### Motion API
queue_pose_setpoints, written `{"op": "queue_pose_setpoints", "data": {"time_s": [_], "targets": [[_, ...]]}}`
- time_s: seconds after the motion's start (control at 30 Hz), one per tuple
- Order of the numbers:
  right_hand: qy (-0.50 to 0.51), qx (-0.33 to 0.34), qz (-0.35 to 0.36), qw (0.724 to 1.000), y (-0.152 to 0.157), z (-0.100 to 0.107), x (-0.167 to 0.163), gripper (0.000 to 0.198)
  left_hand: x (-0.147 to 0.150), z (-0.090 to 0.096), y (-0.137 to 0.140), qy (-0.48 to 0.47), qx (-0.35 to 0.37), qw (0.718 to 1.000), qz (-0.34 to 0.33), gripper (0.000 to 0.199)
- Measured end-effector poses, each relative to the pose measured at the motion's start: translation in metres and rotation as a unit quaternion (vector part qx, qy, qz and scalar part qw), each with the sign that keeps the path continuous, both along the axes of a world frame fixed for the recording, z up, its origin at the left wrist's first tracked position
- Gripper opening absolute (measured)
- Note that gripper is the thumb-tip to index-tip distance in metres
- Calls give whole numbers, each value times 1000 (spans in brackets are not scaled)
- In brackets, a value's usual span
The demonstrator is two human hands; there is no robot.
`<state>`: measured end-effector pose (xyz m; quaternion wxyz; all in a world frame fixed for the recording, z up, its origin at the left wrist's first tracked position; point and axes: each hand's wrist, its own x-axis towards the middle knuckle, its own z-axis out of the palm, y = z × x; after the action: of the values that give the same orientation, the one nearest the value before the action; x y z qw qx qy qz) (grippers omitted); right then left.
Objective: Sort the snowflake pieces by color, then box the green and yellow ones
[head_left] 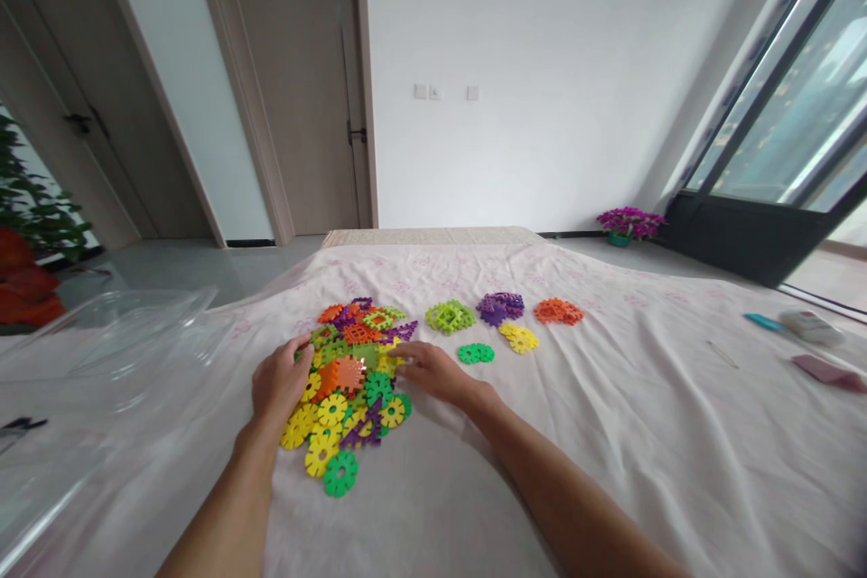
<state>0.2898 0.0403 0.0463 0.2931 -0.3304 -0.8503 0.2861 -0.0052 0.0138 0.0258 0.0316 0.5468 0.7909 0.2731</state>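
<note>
My left hand [279, 381] rests against the left side of a heap of plastic interlocking pieces, its fingers slightly bent and apart around the edge. On the other side my right hand [434, 370] reaches in, index finger stretched out and touching a yellow piece [388, 361]. Between the hands lie orange square pieces [344, 374], stacked together. Nearer to me are yellow notched discs [331, 410], a green notched disc [340, 473] and a purple triangular piece [366, 426]. Fingertips of both hands are partly hidden by the heap.
Sorted groups lie beyond my right hand: light green pieces [451, 316], purple pieces [499, 307], orange pieces [559, 312], yellow discs [520, 339] and green discs [476, 353]. A clear plastic container [122, 343] stands left on the pink-white cloth [610, 433]. Small items, including a blue one [765, 322], lie far right.
</note>
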Motion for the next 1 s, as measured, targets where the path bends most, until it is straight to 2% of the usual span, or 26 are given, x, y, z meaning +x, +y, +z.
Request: {"op": "queue_pose_setpoints", "data": {"time_s": [0.1,0.27,0.43,0.57,0.7,0.83,0.93,1.0], "targets": [[6,-4,23,1000,-1,-3,-2,37,0,-1,0,-3,2,1000,0,45],[55,-26,-31,998,4,-4,1,35,-1,-3,0,2,3,1000,-1,45],[106,-36,-116,987,14,-2,8,33,-4,-6,2,4,6,1000,-2,46],[137,-51,-209,967,30,-5,21,35,-4,-6,2,1,9,1000,-4,46],[126,-23,-308,943,44,-7,41,40,-3,-5,2,1,9,1000,-7,45],[122,19,-364,923,49,-5,56,42,-4,-6,2,2,13,1000,-7,45],[118,43,-380,917,46,-4,55,42,-3,-5,2,2,12,1000,-6,45],[86,48,-358,929,40,-2,48,39,-3,-5,2,3,10,1000,-4,46]]}}
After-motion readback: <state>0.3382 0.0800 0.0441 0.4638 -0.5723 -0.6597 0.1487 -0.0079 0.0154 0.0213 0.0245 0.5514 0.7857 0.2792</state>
